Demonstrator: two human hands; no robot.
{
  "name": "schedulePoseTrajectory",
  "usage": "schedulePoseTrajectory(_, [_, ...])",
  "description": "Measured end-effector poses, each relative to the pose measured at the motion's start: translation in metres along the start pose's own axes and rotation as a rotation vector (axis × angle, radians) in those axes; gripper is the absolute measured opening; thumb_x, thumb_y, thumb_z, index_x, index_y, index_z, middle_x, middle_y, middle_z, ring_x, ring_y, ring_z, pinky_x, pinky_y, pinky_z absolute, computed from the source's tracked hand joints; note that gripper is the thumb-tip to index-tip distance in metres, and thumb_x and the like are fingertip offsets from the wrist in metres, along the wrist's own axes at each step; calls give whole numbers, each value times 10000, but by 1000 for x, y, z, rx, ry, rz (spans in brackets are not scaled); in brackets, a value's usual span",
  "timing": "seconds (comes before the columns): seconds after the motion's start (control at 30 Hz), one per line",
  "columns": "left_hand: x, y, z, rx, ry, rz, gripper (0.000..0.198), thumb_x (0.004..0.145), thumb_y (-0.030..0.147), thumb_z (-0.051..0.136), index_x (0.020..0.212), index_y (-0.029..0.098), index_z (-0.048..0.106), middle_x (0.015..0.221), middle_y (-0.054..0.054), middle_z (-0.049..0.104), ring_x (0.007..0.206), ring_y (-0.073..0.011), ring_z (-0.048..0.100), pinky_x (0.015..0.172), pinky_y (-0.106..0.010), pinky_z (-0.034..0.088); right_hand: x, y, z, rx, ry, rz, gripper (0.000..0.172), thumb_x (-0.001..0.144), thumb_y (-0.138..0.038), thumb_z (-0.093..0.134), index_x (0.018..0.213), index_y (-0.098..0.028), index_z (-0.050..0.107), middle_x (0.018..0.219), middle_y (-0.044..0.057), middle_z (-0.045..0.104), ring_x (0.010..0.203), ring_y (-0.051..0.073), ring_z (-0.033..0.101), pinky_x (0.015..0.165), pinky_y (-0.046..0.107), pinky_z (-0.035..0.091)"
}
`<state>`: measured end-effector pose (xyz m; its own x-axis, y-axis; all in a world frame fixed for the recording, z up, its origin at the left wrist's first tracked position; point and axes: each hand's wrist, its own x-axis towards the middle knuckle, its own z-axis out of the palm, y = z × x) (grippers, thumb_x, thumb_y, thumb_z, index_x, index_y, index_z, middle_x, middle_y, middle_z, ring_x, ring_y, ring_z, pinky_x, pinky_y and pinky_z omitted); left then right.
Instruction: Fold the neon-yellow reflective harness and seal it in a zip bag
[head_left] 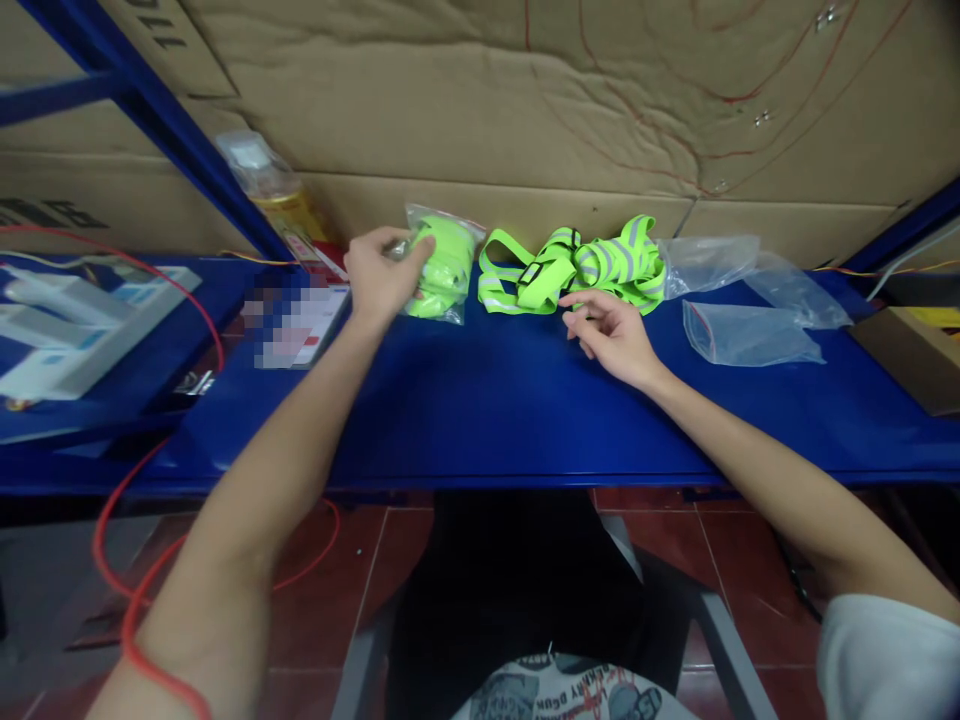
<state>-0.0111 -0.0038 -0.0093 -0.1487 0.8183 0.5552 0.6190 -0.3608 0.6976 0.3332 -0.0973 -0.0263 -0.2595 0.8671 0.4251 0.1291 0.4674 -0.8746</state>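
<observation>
My left hand point(386, 270) is closed on the left edge of a clear plastic bag point(455, 309) with a folded neon-yellow reflective strap point(448, 250) inside. The bag stands near the cardboard at the back of the blue table. My right hand point(611, 333) hovers at the near edge of a loose pile of reflective straps point(619, 260), fingers partly curled and apart. Silver stripes run along these straps, and a black buckle point(531, 272) shows on them. Whether the right fingertips touch the straps I cannot tell.
Several clear zip bags point(754, 333) lie right of the straps. Behind the left hand stand a bottle point(274, 190) and a phone-like flat object point(330, 310). A cardboard box point(911, 355) sits at far right. A red hose point(112, 560) runs past my left arm.
</observation>
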Motion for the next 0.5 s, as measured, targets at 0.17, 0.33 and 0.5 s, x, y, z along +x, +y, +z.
schedulePoseTrajectory(0.17, [-15, 19, 12, 339, 54, 125, 535, 912, 676, 727, 1157, 209, 823, 1202, -122, 787, 1197, -366, 695, 1107, -577, 523, -3, 3, -3, -348, -32, -157, 302, 1031, -524, 700, 1144, -253, 772, 704, -47, 641, 526, 117, 491, 541, 289, 412])
schedulePoseTrajectory(0.33, [-25, 19, 20, 376, -132, 178, 783, 819, 802, 762, 1373, 249, 740, 1550, -180, 599, 1461, -497, 522, 1237, -687, 387, 11, -1, -41, -759, 254, -202, 238, 1033, -382, 644, 1149, -240, 797, 802, 10, 729, 687, 189, 644, 746, 351, 530])
schedulePoseTrajectory(0.5, [-33, 30, 19, 375, -38, 292, 884, 840, 722, 810, 1583, 317, 550, 1694, -166, 468, 1547, -497, 411, 1252, -679, 368, 22, -3, -108, -1239, 413, 65, 225, 982, -242, 667, 1123, -166, 825, 1386, 216, 695, 1344, 367, 609, 1155, 520, 450])
